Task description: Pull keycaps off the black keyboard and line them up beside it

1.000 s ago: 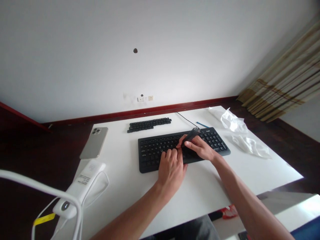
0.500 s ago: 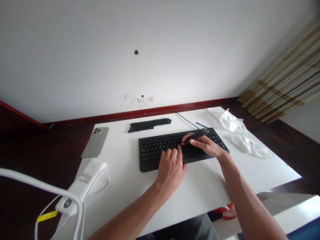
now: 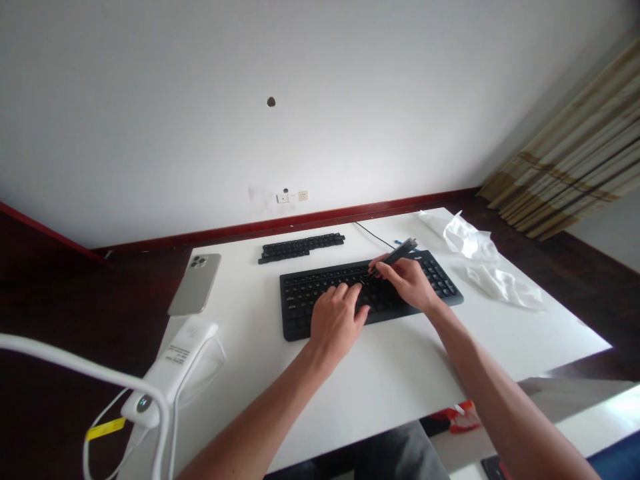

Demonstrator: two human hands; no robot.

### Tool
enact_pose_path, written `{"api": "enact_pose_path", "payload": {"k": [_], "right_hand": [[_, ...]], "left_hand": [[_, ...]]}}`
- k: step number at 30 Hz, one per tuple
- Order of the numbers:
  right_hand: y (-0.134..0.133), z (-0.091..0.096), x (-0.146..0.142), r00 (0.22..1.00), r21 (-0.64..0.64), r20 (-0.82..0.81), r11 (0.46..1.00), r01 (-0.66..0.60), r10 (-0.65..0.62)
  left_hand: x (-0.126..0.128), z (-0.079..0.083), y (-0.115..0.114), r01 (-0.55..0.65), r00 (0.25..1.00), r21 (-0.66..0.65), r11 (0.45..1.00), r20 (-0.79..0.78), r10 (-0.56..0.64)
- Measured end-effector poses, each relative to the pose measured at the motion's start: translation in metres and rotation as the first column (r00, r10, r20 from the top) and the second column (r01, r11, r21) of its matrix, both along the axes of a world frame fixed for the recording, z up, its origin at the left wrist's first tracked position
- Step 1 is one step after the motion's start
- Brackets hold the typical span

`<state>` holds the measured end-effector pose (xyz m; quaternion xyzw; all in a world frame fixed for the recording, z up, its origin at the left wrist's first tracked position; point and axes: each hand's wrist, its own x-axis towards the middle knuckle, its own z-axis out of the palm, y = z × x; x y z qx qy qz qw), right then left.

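Note:
A black keyboard (image 3: 297, 303) lies slightly askew on the white table (image 3: 350, 373). My left hand (image 3: 336, 317) rests on its middle, fingers stretched over the keys and thumb apart, holding nothing. To its right, my right hand (image 3: 406, 280) is closed around a dark slim tool (image 3: 397, 252), pen-like in the grip and slanting up to the right. Its lower end points at the keys beside my left index fingertip; I cannot make out its exact kind. Behind the keyboard, loose black keycaps (image 3: 300, 247) stand in rows.
At the left edge lie a phone (image 3: 196, 283) and a white power strip-like device (image 3: 173, 367) with a white cable (image 3: 75, 363). Crumpled clear plastic bags (image 3: 467, 240) lie at the right. A blue stick partly shows behind my right hand. A black cord (image 3: 373, 233) runs backward.
My left hand's fingers have lifted and spread a little, with the thumb now apart. The tool in my right hand has turned and tilted more steeply. The view has shifted slightly.

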<state>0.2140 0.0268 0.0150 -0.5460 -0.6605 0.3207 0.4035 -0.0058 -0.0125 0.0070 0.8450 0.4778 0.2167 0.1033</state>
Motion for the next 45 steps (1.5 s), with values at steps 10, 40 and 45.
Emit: {"api": "enact_pose_path", "payload": {"k": [10, 40, 45], "right_hand": [[-0.001, -0.001, -0.007, 0.99, 0.068, 0.069, 0.991, 0.117, -0.121], [0.001, -0.003, -0.005, 0.982, 0.097, -0.153, 0.987, 0.124, -0.108], [-0.002, 0.002, -0.015, 0.966, 0.068, -0.258, 0.997, 0.028, -0.009]], "left_hand": [[-0.003, -0.005, 0.018, -0.004, 0.997, -0.089, 0.996, 0.075, 0.011], [-0.02, 0.005, 0.031, -0.051, 0.96, 0.036, 0.998, 0.276, 0.039], [-0.023, 0.006, 0.033, 0.051, 0.929, 0.048, 0.998, 0.365, -0.065]]}}
